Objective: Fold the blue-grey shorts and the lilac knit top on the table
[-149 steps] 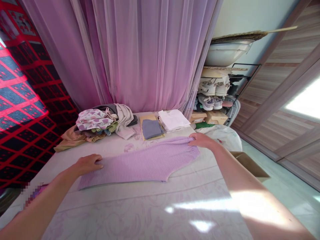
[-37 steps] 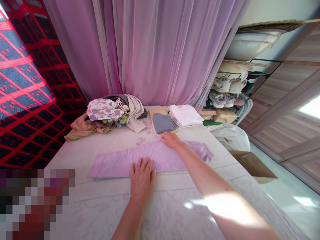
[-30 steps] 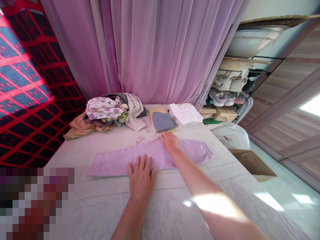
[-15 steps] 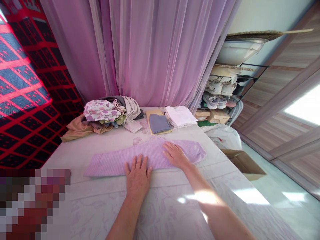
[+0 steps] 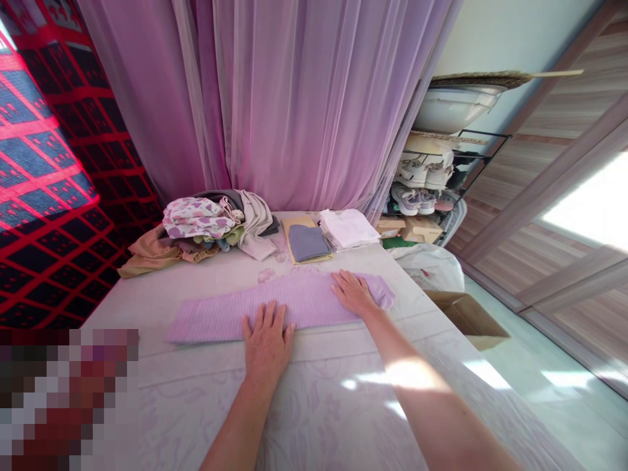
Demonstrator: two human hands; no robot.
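Observation:
A lilac ribbed garment (image 5: 210, 317), laid out in a long flat strip, lies across the table (image 5: 196, 405); its exact kind I cannot tell. My left hand (image 5: 267, 337) rests flat on its near edge, fingers spread, the palm partly over the tablecloth. Toward the garment's right end my right hand (image 5: 353, 293) lies on top of the fabric with its fingers stretched out. Neither hand grips anything. The cloth at the right end looks slightly wrinkled.
A heap of mixed clothes (image 5: 196, 222) lies at the back left. Behind the garment are a folded grey-blue cloth (image 5: 308, 242) on a yellow one and a white folded stack (image 5: 348, 229). Right of the table stand a shoe rack (image 5: 471, 154) and an open cardboard box (image 5: 466, 317).
My right hand has slid a little to the right along the garment. My left hand stays in nearly the same place. The view has shifted slightly.

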